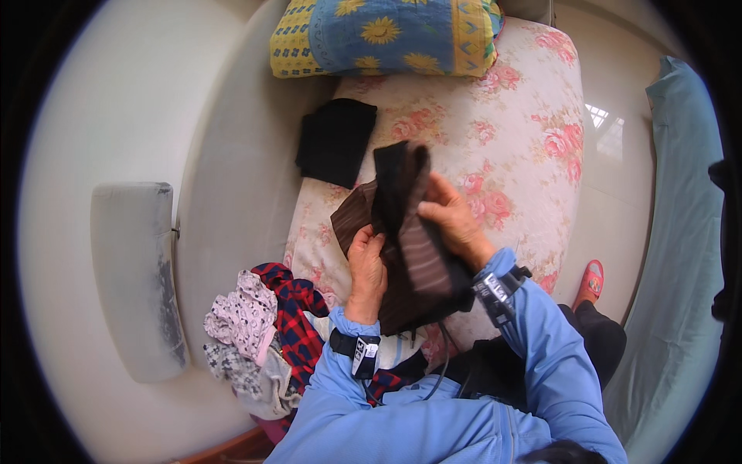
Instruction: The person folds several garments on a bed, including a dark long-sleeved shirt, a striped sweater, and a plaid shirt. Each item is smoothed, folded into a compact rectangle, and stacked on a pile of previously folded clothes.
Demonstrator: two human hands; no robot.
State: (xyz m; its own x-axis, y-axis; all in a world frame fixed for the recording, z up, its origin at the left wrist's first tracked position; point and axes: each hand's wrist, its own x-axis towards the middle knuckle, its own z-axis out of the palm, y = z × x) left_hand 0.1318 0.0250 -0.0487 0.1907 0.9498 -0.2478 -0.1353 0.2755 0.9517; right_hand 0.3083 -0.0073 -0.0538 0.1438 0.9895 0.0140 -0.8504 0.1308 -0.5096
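A dark brown striped garment [400, 296] with black parts hangs between my two hands over the bed. My left hand [367, 272] pinches its cloth between thumb and fingers, near the middle. Higher and to the right, my right hand [455, 217] grips a raised fold, which is blurred. What kind of garment it is I cannot tell. Beyond my left hand, a folded black cloth [337, 142] lies flat on the floral bed sheet [539, 191].
A heap of clothes with a red and navy checked garment [295, 316] and a printed pink one [246, 307] lies at lower left. A blue and yellow sunflower-patterned folded bedding piece [382, 37] rests at the bed's far end. A grey padded panel [136, 278] stands left; a light blue cloth [687, 232] hangs right.
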